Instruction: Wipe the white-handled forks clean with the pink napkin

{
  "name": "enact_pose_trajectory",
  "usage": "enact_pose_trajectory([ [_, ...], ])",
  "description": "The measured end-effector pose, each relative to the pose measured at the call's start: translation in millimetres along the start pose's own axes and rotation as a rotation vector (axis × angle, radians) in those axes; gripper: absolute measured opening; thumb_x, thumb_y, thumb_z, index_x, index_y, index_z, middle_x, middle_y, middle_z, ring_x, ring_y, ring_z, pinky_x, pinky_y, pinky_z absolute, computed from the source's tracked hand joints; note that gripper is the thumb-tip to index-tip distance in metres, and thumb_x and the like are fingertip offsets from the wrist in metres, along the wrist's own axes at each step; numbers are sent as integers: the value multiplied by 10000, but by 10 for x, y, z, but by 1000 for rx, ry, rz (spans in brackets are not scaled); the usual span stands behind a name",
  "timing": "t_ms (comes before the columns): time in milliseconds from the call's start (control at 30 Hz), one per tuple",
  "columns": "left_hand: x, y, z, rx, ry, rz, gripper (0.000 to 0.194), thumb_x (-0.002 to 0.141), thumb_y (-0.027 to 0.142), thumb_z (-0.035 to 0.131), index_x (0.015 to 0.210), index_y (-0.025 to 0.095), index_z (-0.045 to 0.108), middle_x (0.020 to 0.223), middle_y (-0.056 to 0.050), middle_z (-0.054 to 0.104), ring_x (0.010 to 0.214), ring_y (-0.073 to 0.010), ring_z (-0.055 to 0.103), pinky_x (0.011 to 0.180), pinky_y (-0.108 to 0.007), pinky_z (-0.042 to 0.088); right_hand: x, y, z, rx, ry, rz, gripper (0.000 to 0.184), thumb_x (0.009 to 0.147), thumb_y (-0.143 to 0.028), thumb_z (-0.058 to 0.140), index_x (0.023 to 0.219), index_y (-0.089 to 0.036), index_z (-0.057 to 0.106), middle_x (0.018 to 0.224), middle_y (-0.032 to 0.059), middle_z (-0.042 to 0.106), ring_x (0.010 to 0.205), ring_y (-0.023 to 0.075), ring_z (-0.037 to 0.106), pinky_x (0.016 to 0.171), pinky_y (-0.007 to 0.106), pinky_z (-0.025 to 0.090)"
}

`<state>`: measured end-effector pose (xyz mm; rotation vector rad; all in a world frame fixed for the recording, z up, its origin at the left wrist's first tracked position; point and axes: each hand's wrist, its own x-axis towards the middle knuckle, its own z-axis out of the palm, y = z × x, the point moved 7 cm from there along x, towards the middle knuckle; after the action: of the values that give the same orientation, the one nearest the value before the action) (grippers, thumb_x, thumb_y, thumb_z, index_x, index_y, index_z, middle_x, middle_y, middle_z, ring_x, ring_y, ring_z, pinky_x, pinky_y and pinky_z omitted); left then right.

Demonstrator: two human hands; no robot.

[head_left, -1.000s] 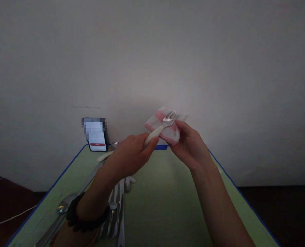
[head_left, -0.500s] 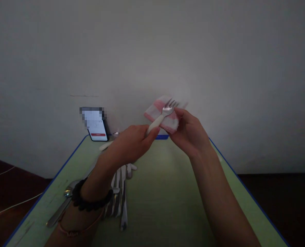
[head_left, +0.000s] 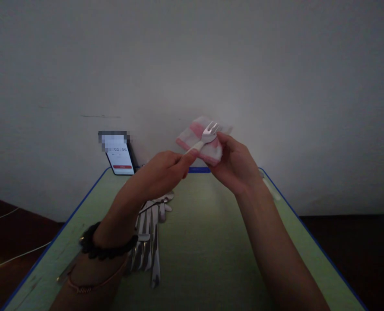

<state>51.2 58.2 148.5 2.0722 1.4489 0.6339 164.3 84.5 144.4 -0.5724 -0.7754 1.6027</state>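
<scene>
A fork (head_left: 208, 133) with a white handle is pinched at that handle by my left hand (head_left: 167, 170), its tines pointing up and to the right. Behind the fork's head lies a folded pink-and-white cloth (head_left: 215, 152), which my right hand (head_left: 236, 162) grips between thumb and fingers. The cloth sits against the back of the fork; my right fingers are partly hidden behind it. Both hands are raised above the far end of the green table (head_left: 204, 242).
Several knives and other cutlery (head_left: 150, 237) lie left of the middle, partly under my left arm. A phone (head_left: 119, 155) showing a timer leans against the wall (head_left: 192, 65). A white-handled utensil (head_left: 271, 189) rests by the right edge, and cables run along the floor at left.
My left hand has slid slightly left and up along with the fork. The cloth has shifted slightly left and up too. More of the cutlery below my left wrist now shows.
</scene>
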Motion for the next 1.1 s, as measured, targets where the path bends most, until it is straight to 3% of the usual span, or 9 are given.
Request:
enact_pose_trajectory([
  [200, 8, 61, -58, 52, 74, 29, 546, 897, 526, 260, 486, 192, 391, 460, 17, 413, 454, -108, 376, 460, -240, 256, -1, 46, -8, 3, 41, 33, 225, 811, -139, 452, 839, -185, 670, 730, -2, 717, 806, 154, 666, 762, 278, 544],
  [467, -57, 6, -121, 114, 57, 13, 563, 874, 567, 292, 465, 189, 369, 436, 30, 348, 433, -98, 323, 471, -253, 219, -21, -72, -14, -22, -13, -52, 254, 772, -158, 482, 957, -214, 649, 970, 17, 720, 1006, 209, 639, 849, 395, 540],
  [600, -60, -6, -159, 116, 78, 8, 547, 874, 544, 310, 458, 190, 343, 436, 34, 317, 429, -92, 295, 466, -253, 200, -33, -59, 7, -28, -15, -41, 268, 778, -159, 480, 982, -214, 645, 968, 22, 723, 1002, 205, 640, 841, 376, 543],
  [800, -5, 46, -107, 139, 79, 76, 515, 888, 495, 304, 480, 191, 384, 460, 26, 398, 445, -101, 367, 480, -243, 241, -18, 27, 0, -16, 24, 16, 224, 792, -137, 469, 876, -198, 668, 832, 6, 729, 852, 167, 661, 779, 300, 547],
  [967, 43, 7, -20, 114, 35, 61, 531, 887, 526, 273, 498, 194, 415, 474, 13, 445, 460, -116, 408, 480, -240, 274, -5, 43, -57, -2, 84, 32, 220, 815, -129, 455, 783, -190, 664, 682, -6, 702, 731, 143, 650, 717, 255, 546],
  [1100, 23, -120, 15, 49, -91, -56, 563, 862, 560, 275, 443, 197, 370, 423, 24, 367, 402, -102, 334, 428, -241, 246, -12, -1, -68, 2, 73, 4, 237, 818, -129, 432, 847, -195, 658, 769, 1, 722, 813, 161, 662, 756, 300, 558],
])
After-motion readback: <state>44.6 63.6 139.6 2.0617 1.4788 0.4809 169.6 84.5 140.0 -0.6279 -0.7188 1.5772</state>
